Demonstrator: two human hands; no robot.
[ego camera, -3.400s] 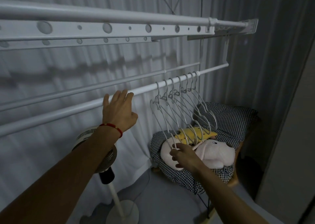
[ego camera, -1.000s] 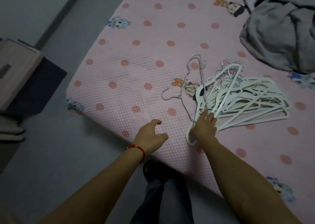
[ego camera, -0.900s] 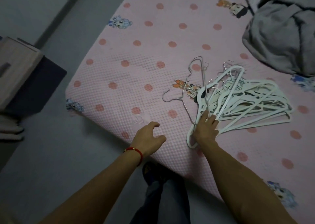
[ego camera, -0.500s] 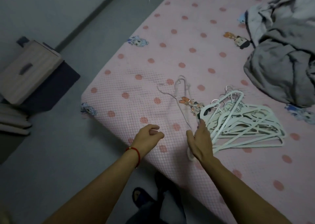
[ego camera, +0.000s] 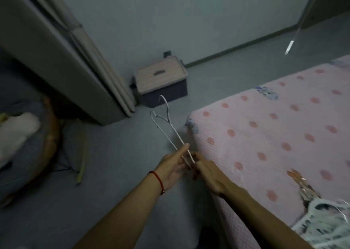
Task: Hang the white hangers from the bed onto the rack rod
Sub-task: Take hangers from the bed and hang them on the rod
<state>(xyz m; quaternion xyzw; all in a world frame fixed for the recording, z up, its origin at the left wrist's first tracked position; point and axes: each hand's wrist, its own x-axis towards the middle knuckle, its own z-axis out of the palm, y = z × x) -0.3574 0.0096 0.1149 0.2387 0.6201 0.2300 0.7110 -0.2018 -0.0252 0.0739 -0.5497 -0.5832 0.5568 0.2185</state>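
A thin white wire hanger [ego camera: 167, 127] is held out over the floor beside the bed, its hook pointing away from me. My right hand [ego camera: 207, 175] grips its near end, fingers curled round the wire. My left hand [ego camera: 173, 168] is beside it with fingers extended, the index finger lying along the hanger's wire. The pile of white hangers [ego camera: 325, 226] lies on the pink dotted bed [ego camera: 274, 127] at the lower right, partly cut off by the frame. The rack rod is out of view.
A lidded storage box [ego camera: 161, 78] stands on the floor by the wall. A door frame [ego camera: 75, 59] rises at the left. A chair with a white plush toy [ego camera: 17, 129] is at the far left. Grey floor lies between them.
My right hand has lifted one wire hanger off the bed and swung it left over the floor. My left hand has come up to touch it. The view has turned left.
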